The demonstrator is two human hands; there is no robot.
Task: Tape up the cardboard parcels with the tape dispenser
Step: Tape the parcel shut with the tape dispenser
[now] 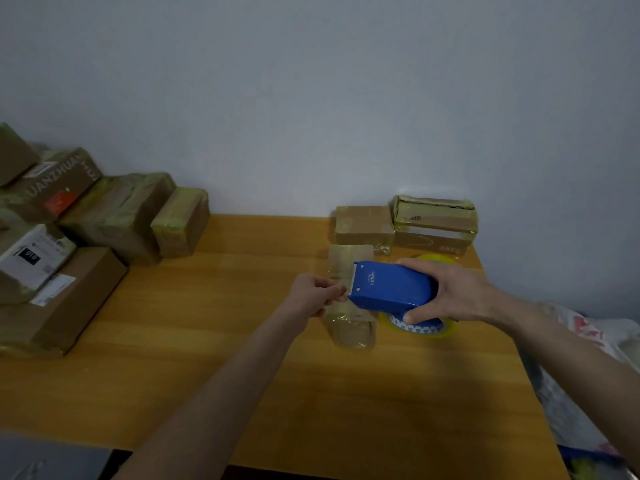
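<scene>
A small cardboard parcel [350, 329], glossy with clear tape, lies on the wooden counter [242, 341], right of centre. Held just above it is a blue plastic tape dispenser [391, 289] with a roll of clear yellowish tape [420, 330] slung beneath. The right hand [453, 292] wraps the dispenser's rear, a firm grip with the thumb underneath. The left hand [313, 294] has its fingertips pinched together against the dispenser's blade edge, probably on the free tape end, though the clear tape itself is too faint to make out.

Neither hand steadies the parcel, so a pull on the tape could drag or lift it. If the pinch slips, the end may snap back onto the roll or fold onto itself and crease. The fingertips sit very near the cutting edge, so a sharp tug risks a nick.

Behind stand two taped cardboard boxes [363, 225], against the pale wall. Well apart at the left is a pile of larger brown parcels [114, 209]. A crumpled plastic bag [571, 341] lies off the counter's right edge.
</scene>
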